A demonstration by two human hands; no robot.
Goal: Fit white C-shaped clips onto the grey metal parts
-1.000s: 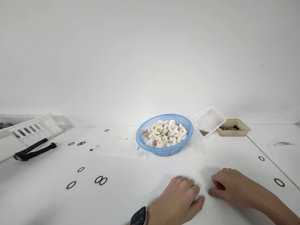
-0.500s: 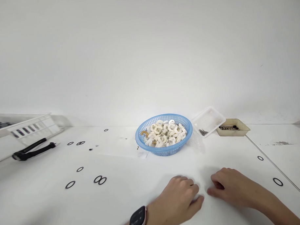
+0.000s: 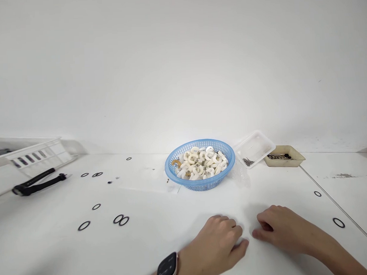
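Note:
My left hand (image 3: pixel 216 244), with a dark-faced watch (image 3: pixel 167 268) on its wrist, rests back-up on the white table with its fingers curled under. A short gap to its right, my right hand (image 3: pixel 279 228) lies on the table too, fingers bent inward and thumb pointing left. Nothing shows in either hand, though the undersides of the fingers are hidden. Just beyond them stands a blue oval basket (image 3: pixel 203 187) filled with white ring-like plastic pieces (image 3: pixel 199 163), some with metal bits.
Behind the basket's right side are a clear tray (image 3: pixel 260 145) with small metal pins and a beige bin (image 3: pixel 283 163). Several black rings (image 3: pixel 118 219) lie around the table. At left sit a black strap-like tool (image 3: pixel 37 184) and a white crate (image 3: pixel 41 156). A wall (image 3: pixel 181 65) closes the back.
The view has shifted very slightly. Both hands keep the same pose and place on the table.

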